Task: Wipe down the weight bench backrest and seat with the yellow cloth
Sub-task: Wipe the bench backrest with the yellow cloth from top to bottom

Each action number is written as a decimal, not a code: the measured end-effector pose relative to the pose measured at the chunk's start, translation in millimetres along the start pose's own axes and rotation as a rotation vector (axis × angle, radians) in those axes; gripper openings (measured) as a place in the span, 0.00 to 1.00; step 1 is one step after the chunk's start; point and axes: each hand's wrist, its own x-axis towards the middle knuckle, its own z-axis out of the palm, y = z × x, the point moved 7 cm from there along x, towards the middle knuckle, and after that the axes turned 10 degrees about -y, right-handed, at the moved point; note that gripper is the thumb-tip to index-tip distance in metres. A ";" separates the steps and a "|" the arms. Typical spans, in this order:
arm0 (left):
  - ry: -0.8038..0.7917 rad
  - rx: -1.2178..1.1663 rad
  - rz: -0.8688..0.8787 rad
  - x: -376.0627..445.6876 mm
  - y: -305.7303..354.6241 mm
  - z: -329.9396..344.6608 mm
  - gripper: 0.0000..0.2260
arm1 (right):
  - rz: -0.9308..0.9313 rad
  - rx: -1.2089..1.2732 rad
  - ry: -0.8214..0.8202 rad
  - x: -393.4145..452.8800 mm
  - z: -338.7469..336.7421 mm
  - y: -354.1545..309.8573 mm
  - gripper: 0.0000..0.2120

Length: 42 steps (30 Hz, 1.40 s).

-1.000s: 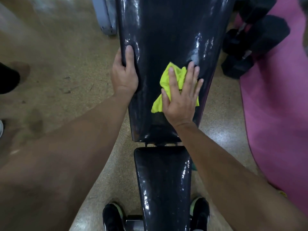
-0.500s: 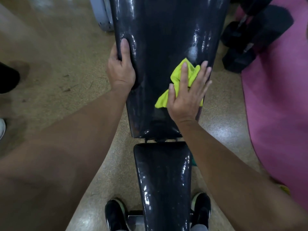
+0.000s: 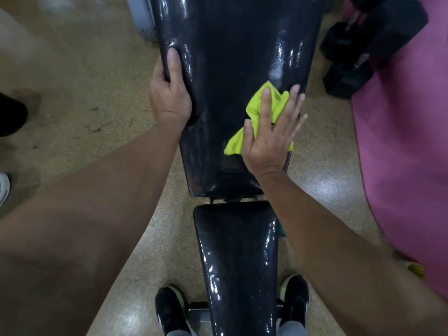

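Both forearms are bare from the near edge of the view up to the left hand and the right hand, with no sleeve, watch or ring showing. At the near edge, a black shoe with a pale sole rim shows on the left and its match on the right. Grey trouser cuffs sit just above them.

Right hand presses yellow cloth flat on backrest.
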 end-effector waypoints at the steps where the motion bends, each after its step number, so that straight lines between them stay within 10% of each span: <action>1: 0.001 -0.002 0.000 0.4 -0.4 0.5 0.24 | -0.017 -0.002 0.001 2.8 0.9 -9.6 0.28; 42: 0.010 -0.010 0.021 1.6 -1.6 1.9 0.21 | 0.030 0.033 0.014 13.8 -5.6 -18.9 0.28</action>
